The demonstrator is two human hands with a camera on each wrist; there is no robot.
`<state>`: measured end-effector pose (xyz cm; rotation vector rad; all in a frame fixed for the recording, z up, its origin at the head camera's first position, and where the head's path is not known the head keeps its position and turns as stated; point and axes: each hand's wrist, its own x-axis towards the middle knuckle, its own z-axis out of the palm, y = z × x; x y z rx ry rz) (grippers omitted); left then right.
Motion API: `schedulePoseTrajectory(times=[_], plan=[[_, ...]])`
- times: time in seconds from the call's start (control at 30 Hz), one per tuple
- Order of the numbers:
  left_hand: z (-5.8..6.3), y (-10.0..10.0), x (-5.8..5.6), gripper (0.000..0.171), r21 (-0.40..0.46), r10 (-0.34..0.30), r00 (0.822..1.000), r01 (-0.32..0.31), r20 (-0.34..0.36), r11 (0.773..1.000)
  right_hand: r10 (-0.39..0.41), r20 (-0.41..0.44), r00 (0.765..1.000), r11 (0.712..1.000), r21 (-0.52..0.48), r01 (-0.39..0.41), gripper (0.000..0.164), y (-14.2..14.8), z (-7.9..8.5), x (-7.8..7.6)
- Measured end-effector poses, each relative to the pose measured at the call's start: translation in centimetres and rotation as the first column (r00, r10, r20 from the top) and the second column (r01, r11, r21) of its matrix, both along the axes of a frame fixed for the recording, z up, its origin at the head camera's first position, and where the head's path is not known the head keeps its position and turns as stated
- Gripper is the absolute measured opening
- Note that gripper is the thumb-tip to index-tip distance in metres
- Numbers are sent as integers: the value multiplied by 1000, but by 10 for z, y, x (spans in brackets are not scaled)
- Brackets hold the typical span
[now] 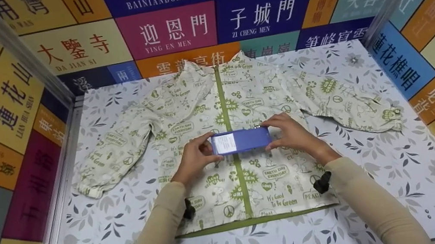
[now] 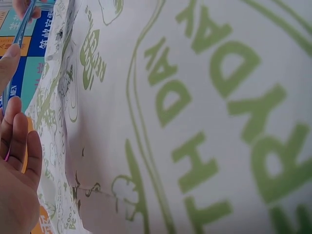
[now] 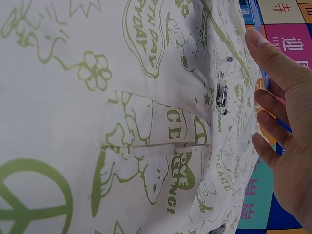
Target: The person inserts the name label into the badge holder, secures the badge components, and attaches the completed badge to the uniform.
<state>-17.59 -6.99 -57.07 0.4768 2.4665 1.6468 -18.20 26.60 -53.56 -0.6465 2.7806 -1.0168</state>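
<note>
A slim blue phone [image 1: 244, 140], with a white panel of small print at its left end, is held sideways above the jacket. My left hand [image 1: 194, 156] pinches its left end between thumb and fingers. At the other end, my right hand [image 1: 292, 134] grips it the same way. Beneath lies a white long-sleeved jacket [image 1: 190, 117] with green print and a green front strip, spread flat with both sleeves out. In the left wrist view, the phone shows only as a thin blue edge beside the left hand [image 2: 17, 165]. The right hand [image 3: 292, 126] appears at the right of its wrist view.
A white table [image 1: 384, 183] with a grey leaf pattern lies under the jacket. Colourful sign-printed panels [image 1: 168, 29] stand behind it and on both sides, with metal posts [image 1: 38, 63] at the corners. Dark clips [image 1: 322, 182] sit at the wrists.
</note>
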Motion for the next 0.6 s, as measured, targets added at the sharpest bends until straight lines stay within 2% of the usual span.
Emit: schedulePoseTrajectory(times=[0.2,0.6], plan=[[-2,1,-1,79,-24,4,1000,-4,-2,1000,28,-29,999,1000,-11,-29,77,-4,-2,0],[-1,2,0,80,-6,6,1000,-6,-11,1000,17,-7,1000,1000,-12,-17,74,-8,-4,1]])
